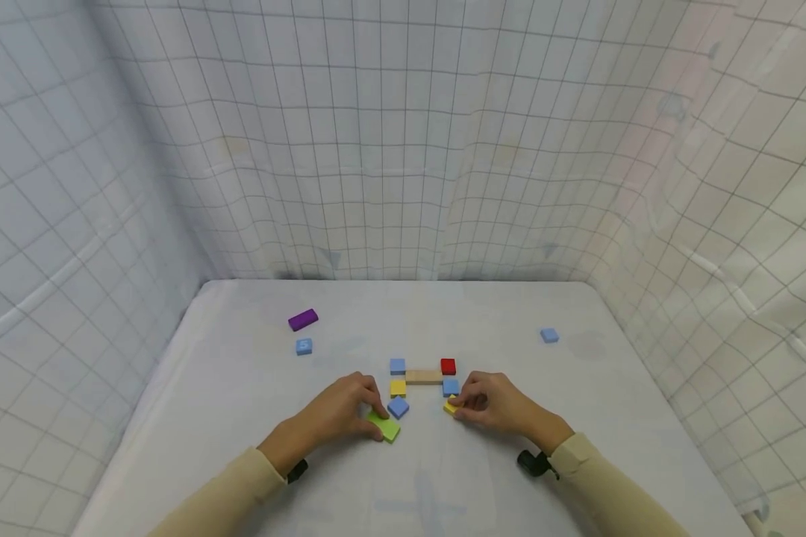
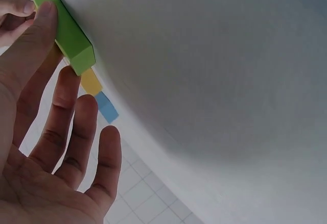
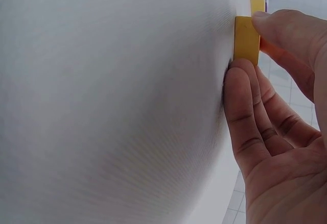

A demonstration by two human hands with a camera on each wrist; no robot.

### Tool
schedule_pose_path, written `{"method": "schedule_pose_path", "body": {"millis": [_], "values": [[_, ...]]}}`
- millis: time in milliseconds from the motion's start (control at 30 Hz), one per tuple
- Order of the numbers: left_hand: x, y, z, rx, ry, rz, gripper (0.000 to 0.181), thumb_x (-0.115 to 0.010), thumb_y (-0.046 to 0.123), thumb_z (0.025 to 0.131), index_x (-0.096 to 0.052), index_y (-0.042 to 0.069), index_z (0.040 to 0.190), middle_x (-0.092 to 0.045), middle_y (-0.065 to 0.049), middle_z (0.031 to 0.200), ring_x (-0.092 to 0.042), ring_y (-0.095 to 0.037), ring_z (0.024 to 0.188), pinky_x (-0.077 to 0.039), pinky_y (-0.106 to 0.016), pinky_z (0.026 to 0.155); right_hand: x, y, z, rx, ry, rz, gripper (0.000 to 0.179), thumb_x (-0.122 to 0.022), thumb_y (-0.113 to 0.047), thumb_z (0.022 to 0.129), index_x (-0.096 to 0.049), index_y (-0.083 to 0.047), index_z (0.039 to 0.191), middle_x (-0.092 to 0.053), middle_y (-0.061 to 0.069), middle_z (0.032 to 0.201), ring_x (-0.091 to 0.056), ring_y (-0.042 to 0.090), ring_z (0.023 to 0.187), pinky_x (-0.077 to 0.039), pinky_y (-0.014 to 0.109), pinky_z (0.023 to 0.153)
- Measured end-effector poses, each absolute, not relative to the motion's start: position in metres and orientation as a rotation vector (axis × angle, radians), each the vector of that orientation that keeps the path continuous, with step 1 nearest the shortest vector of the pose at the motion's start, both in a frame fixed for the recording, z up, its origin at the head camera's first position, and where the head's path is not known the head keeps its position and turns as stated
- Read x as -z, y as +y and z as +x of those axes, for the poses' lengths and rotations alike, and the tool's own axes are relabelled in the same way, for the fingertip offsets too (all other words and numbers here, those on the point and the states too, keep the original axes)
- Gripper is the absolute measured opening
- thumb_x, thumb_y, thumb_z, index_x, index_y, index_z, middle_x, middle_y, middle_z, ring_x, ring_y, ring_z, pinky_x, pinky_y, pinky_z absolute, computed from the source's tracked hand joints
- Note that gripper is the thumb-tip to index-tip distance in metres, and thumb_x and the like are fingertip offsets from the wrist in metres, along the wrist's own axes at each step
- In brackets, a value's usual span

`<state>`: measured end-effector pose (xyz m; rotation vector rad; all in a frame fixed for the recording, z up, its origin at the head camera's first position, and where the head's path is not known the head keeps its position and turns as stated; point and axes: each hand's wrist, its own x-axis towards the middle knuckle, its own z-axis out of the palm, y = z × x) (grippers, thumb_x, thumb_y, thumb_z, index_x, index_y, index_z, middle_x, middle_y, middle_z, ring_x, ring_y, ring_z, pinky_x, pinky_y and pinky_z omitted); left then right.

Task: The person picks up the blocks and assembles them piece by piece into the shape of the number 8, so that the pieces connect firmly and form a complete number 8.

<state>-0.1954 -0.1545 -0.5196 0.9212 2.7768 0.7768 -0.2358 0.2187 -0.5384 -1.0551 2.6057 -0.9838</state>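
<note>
While left grip (image 1: 339, 406) pinches green block (image 1: 389, 428) | white table (image 1: 242, 332) | gridded curtain (image 1: 403, 149) behind

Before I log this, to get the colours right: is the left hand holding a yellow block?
No, the left hand holds a green block.

A screened booth (image 1: 40, 186) of the lab or studio sort is indicated. The white-topped table (image 1: 483, 317) is enclosed on three sides by white, grid-lined sheeting (image 1: 389, 149), and a small black device (image 1: 533, 463) is worn at each wrist (image 1: 551, 432). The wider premises cannot be identified.
</note>
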Motion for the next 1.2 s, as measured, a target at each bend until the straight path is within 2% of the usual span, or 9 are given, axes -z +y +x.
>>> {"method": "schedule_pose_path", "body": {"millis": [167,500,733,1033,1200], "values": [[0.522,-0.146,-0.191,-0.769,2.791,0.931,0.028,-0.108,0.032,0.084,-0.095,0.023,0.108,-0.077,0.012,0.107,-0.065,-0.009,0.11,-0.062,-0.038,0.104,0.542,0.219,-0.236,0.987,2.612,-1.067,0.01,-0.095,-0.02,0.101,-0.092,-0.02,0.111,-0.076,-0.008,0.106,-0.066,-0.003,0.09,-0.064,0.02,0.081],[0.521,-0.123,-0.181,-0.709,2.921,0.974,0.029,-0.109,0.036,0.081,-0.095,0.023,0.103,-0.08,0.009,0.104,-0.066,-0.013,0.102,-0.055,-0.032,0.086,0.541,0.219,-0.237,0.991,2.619,-1.16,0.014,-0.095,-0.016,0.1,-0.093,-0.017,0.114,-0.077,-0.005,0.104,-0.066,-0.004,0.088,-0.064,0.02,0.079],[0.519,-0.107,-0.178,-0.61,2.949,0.854,0.031,-0.107,0.044,0.084,-0.096,0.025,0.106,-0.08,0.011,0.102,-0.065,-0.012,0.102,-0.051,-0.032,0.087,0.54,0.219,-0.238,0.99,2.614,-1.155,0.013,-0.094,-0.018,0.101,-0.093,-0.019,0.114,-0.078,-0.005,0.106,-0.066,-0.002,0.089,-0.063,0.02,0.078],[0.519,-0.091,-0.179,-0.575,2.956,0.866,0.033,-0.107,0.047,0.084,-0.096,0.025,0.106,-0.077,0.013,0.095,-0.057,-0.007,0.091,-0.046,-0.028,0.081,0.542,0.219,-0.239,1.019,2.594,-1.135,0.014,-0.095,-0.017,0.1,-0.093,-0.019,0.114,-0.078,-0.005,0.106,-0.067,-0.001,0.09,-0.064,0.021,0.08],[0.52,-0.083,-0.179,-0.564,2.962,0.856,0.033,-0.106,0.049,0.085,-0.095,0.025,0.105,-0.077,0.013,0.095,-0.056,-0.007,0.09,-0.045,-0.027,0.081,0.541,0.219,-0.239,1.023,2.592,-1.144,0.013,-0.095,-0.016,0.1,-0.093,-0.018,0.112,-0.078,-0.005,0.107,-0.068,-0.001,0.091,-0.064,0.021,0.081]]}}
